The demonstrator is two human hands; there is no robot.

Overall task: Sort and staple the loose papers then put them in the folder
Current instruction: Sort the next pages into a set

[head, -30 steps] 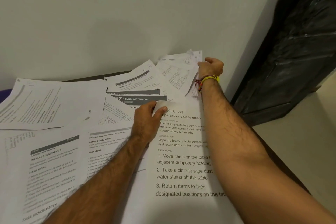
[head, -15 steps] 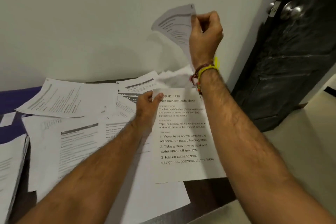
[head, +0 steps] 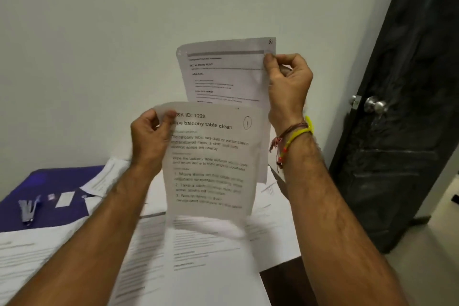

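Observation:
My left hand (head: 149, 139) pinches the top left corner of a printed sheet headed "Wipe balcony table clean" (head: 211, 164), held upright above the table. My right hand (head: 288, 84) pinches the top right corner of a second printed sheet (head: 223, 74), raised higher and just behind the first. Several loose papers (head: 188, 256) lie spread over the dark table below. A purple folder (head: 49, 189) lies at the left, with a stapler (head: 27, 208) on it.
A pale wall stands straight ahead. A black door (head: 402, 112) with a round metal knob (head: 375, 104) is at the right, beside the table's right edge. A small white slip (head: 64, 199) lies on the folder.
Both sheets have come up off the table. My left hand lifted the "Wipe balcony table clean" sheet upright, and my right hand turned its sheet to face me behind it.

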